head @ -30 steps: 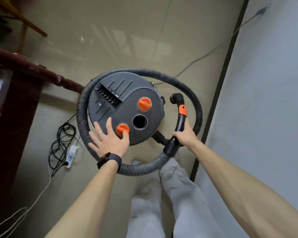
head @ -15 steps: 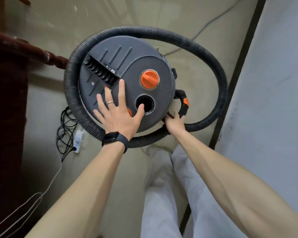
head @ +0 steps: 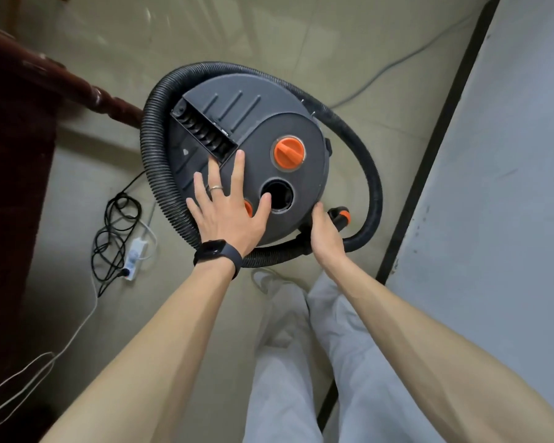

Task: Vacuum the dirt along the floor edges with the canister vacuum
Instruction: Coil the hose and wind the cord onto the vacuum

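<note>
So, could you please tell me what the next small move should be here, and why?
Probably lift the hose handle clear: the right hand grips it, yet the hose lies coiled round the canister, which the left hand presses flat.

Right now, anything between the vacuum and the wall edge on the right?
Only its own hose, looping across the floor between the canister and the black baseboard. Nothing else visible there. Left hand rests flat on the canister; right hand grips the hose handle.
</note>
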A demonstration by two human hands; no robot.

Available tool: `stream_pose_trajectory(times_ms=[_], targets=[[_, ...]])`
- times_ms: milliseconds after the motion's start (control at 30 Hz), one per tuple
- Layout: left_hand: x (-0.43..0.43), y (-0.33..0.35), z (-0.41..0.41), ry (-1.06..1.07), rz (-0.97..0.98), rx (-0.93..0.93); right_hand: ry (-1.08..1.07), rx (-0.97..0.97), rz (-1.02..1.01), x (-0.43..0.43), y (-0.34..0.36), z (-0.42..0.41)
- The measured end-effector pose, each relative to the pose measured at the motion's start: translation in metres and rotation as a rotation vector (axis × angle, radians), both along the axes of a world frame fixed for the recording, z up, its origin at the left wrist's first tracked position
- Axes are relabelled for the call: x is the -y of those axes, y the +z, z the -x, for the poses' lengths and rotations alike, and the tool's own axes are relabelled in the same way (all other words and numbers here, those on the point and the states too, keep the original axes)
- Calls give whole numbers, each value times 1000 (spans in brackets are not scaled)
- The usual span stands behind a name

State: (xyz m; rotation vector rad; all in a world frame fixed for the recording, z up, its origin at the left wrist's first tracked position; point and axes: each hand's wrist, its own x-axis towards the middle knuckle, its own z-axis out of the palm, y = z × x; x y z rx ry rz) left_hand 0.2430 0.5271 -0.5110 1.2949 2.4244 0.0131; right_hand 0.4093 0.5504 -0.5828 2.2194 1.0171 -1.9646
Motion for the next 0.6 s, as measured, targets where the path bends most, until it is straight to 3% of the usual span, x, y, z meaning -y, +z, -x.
stream_pose_trajectory(times_ms=[133, 267, 600], targets=[[12, 7, 13, -12, -78, -47, 73, -30, -248, -3, 25, -3], [27, 13, 28, 231, -132, -108, 264, 18, -545, -18, 57, 8], [53, 2, 45, 635, -233, 325, 1126, 149, -1094, -39, 89, 89]])
